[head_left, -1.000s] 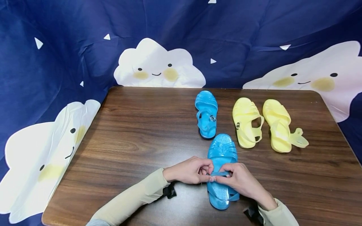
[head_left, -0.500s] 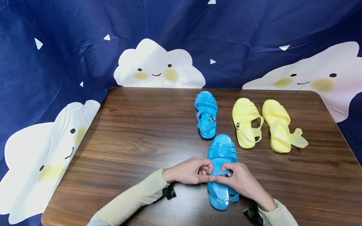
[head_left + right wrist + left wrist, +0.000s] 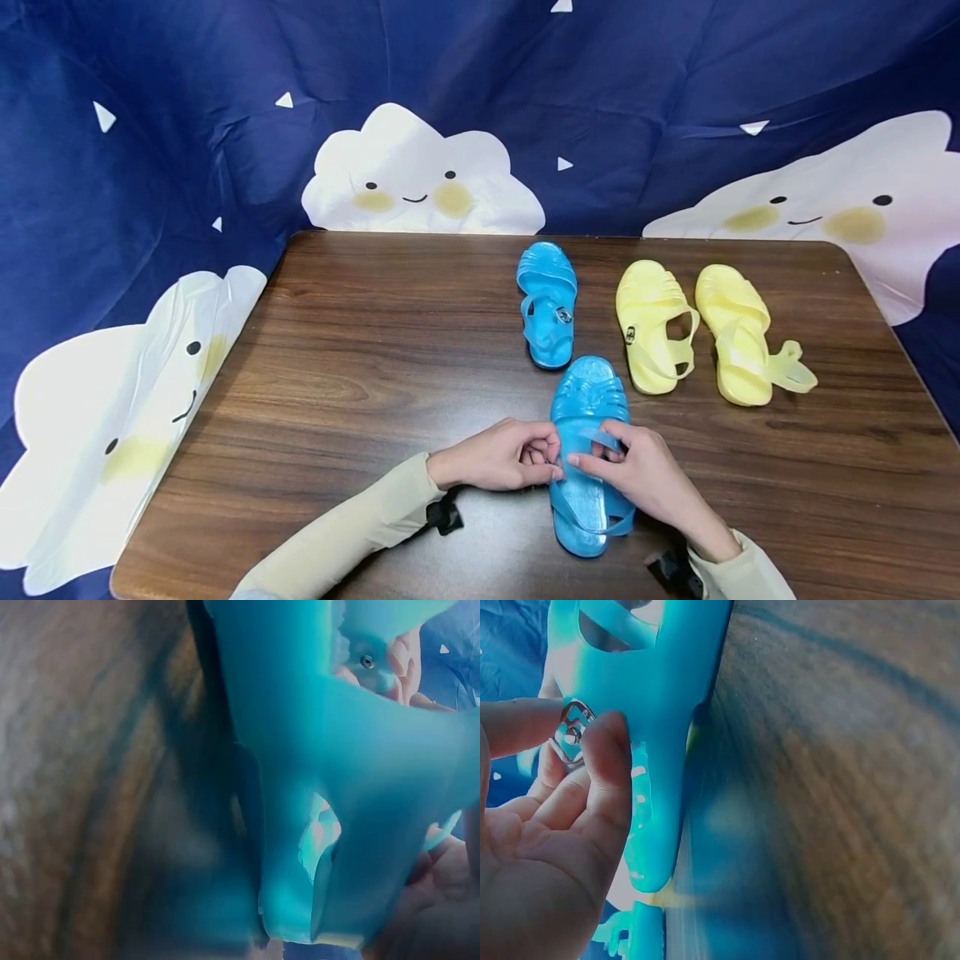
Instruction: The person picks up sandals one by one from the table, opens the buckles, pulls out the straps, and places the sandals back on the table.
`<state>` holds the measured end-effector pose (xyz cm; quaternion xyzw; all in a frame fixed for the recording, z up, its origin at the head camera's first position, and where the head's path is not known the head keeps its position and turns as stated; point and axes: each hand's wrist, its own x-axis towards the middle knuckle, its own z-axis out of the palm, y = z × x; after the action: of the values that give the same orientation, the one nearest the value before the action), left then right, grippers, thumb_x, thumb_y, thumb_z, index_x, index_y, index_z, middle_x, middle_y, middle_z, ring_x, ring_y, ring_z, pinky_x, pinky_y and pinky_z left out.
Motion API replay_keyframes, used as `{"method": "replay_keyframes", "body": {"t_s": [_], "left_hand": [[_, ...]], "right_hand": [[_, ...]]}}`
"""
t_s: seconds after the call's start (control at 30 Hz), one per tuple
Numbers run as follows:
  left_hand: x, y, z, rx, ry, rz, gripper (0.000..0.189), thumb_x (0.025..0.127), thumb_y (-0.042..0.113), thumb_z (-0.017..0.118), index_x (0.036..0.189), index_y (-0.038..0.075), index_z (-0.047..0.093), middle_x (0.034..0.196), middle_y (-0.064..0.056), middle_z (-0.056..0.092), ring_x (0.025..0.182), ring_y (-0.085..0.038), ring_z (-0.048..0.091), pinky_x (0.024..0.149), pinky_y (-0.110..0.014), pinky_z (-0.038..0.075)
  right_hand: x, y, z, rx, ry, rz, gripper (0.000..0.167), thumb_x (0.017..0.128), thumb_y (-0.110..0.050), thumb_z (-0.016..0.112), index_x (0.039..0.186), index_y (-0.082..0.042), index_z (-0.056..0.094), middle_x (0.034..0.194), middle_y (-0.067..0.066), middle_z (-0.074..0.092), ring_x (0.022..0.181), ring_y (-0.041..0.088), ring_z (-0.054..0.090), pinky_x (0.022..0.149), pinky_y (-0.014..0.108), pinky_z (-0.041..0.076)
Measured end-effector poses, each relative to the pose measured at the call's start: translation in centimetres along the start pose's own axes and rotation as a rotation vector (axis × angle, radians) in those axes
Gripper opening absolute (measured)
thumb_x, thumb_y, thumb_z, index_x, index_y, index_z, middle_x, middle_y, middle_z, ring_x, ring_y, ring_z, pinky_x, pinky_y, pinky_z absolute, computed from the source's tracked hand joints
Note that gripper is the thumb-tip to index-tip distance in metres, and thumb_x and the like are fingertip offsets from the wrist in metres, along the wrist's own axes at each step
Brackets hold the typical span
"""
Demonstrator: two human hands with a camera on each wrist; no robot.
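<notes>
A blue jelly sandal [image 3: 590,390] lies on the table with its toe pointing away from me. At its left side my left hand [image 3: 506,454] pinches the silver buckle [image 3: 573,735] between thumb and index finger, as the left wrist view shows. Over the insole my right hand [image 3: 647,473] holds the loose ankle strap [image 3: 600,437] between curled fingers and thumb. That strap bends up under the right fingers, partly hidden by them. In the right wrist view the sandal's wide blue side covers most of the right hand [image 3: 442,881].
Just beyond the worked sandal lies its blue mate [image 3: 547,275], strap looped across. Two yellow sandals [image 3: 654,287] lie to the right, one with its strap [image 3: 793,368] spread outward. A blue cloud-print cloth [image 3: 600,83] hangs behind the brown wooden table [image 3: 360,333].
My right hand has drawn slightly away from the left fingertips, up and to the right, lifting the strap. The left hand has barely moved.
</notes>
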<state>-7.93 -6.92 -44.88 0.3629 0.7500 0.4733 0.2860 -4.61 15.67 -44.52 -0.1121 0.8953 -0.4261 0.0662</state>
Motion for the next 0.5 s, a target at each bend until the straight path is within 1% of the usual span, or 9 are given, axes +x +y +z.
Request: {"method": "replay_keyframes", "body": {"t_s": [0.1, 0.2, 0.3, 0.4, 0.47, 0.5], "left_hand": [[-0.1, 0.0, 0.2, -0.015, 0.017, -0.014, 0.012, 0.092, 0.014, 0.065, 0.089, 0.013, 0.053, 0.070, 0.010, 0.058, 0.059, 0.005, 0.050, 0.057, -0.013, 0.045], [-0.3, 0.1, 0.3, -0.040, 0.038, -0.039, 0.012, 0.092, 0.015, 0.065, 0.089, 0.013, 0.054, 0.072, 0.010, 0.059, 0.060, 0.004, 0.051, 0.057, -0.013, 0.045], [-0.5, 0.0, 0.6, -0.089, 0.071, -0.090, 0.011, 0.092, 0.015, 0.065, 0.090, 0.011, 0.055, 0.076, 0.007, 0.063, 0.061, 0.003, 0.053, 0.057, -0.014, 0.045], [-0.8, 0.1, 0.9, -0.139, 0.126, -0.159, 0.011, 0.091, 0.016, 0.066, 0.090, 0.010, 0.057, 0.077, 0.005, 0.065, 0.061, 0.001, 0.055, 0.057, -0.014, 0.045], [-0.9, 0.2, 1.2, -0.175, 0.163, -0.205, 0.012, 0.090, 0.018, 0.068, 0.090, 0.011, 0.057, 0.074, 0.004, 0.064, 0.060, -0.001, 0.056, 0.057, -0.015, 0.045], [-0.9, 0.3, 1.3, -0.189, 0.176, -0.222, 0.013, 0.090, 0.018, 0.068, 0.090, 0.011, 0.057, 0.073, 0.003, 0.064, 0.060, -0.002, 0.056, 0.056, -0.015, 0.045]], "right_hand": [[-0.1, -0.1, -0.1, 0.029, 0.012, -0.032, 0.022, 0.086, -0.026, 0.073, 0.076, -0.018, 0.055, 0.057, -0.010, 0.039, 0.049, 0.001, 0.040, 0.045, 0.021, 0.037], [-0.2, -0.3, -0.3, 0.079, 0.011, -0.027, 0.010, 0.090, -0.019, 0.068, 0.089, -0.014, 0.060, 0.060, -0.007, 0.046, 0.047, 0.003, 0.046, 0.045, 0.023, 0.042], [-0.2, -0.5, -0.5, 0.135, 0.011, 0.006, 0.014, 0.090, -0.014, 0.068, 0.099, -0.010, 0.058, 0.066, -0.002, 0.055, 0.047, 0.007, 0.053, 0.046, 0.026, 0.048], [-0.2, -0.7, -0.6, 0.150, 0.025, 0.016, 0.015, 0.089, -0.012, 0.068, 0.099, -0.010, 0.056, 0.069, 0.001, 0.059, 0.047, 0.009, 0.055, 0.047, 0.027, 0.050], [-0.3, -0.8, -0.8, 0.125, 0.046, -0.015, 0.013, 0.088, -0.009, 0.068, 0.097, -0.012, 0.059, 0.069, 0.000, 0.058, 0.048, 0.007, 0.054, 0.046, 0.026, 0.049], [-0.3, -0.8, -0.8, 0.100, 0.060, -0.046, 0.013, 0.087, -0.007, 0.069, 0.096, -0.013, 0.062, 0.072, -0.001, 0.059, 0.050, 0.006, 0.053, 0.047, 0.025, 0.049]]}}
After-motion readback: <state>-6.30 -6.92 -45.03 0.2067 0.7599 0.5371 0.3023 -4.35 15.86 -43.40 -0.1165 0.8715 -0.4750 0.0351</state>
